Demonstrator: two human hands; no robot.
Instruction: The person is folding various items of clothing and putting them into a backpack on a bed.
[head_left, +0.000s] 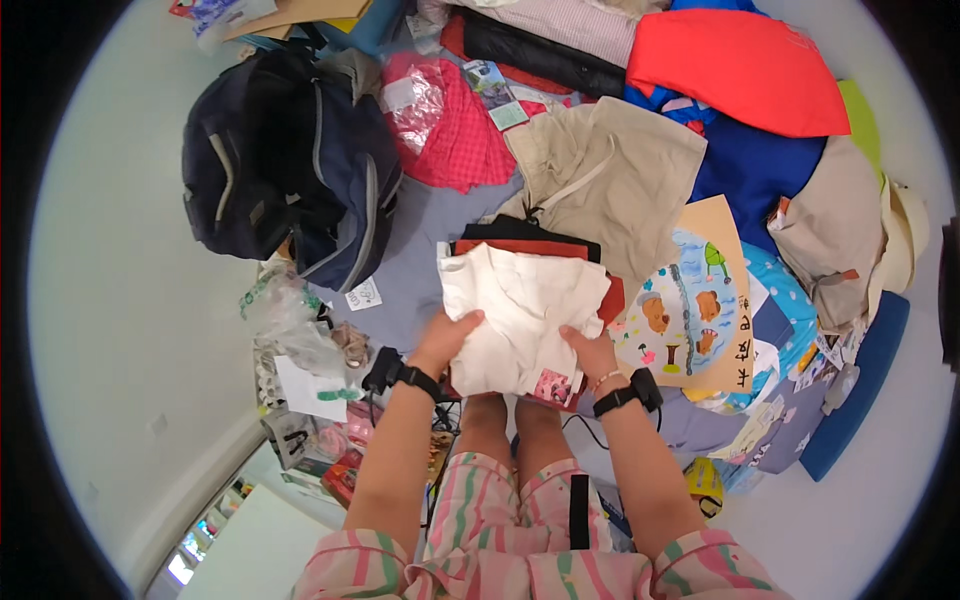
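Observation:
A folded white shirt (517, 307) with a small pink printed patch at its lower corner lies on other folded clothes. My left hand (446, 337) grips its left side, thumb on top and fingers hidden. On the opposite side, my right hand (592, 351) grips the shirt the same way. Beneath it show the edges of a rust-red folded garment (555, 247) and a black one (510, 230). Whether my fingers also reach under those lower layers is hidden. Just beyond lie beige drawstring shorts (615, 165).
An unzipped navy backpack (281, 157) stands at the left. Pink checked cloth (465, 150) lies behind. A children's drawing (690, 300) on brown paper is close by my right hand. Farther right are a red cloth item (735, 71) and a beige hat (904, 240). Plastic bags (292, 322) sit left.

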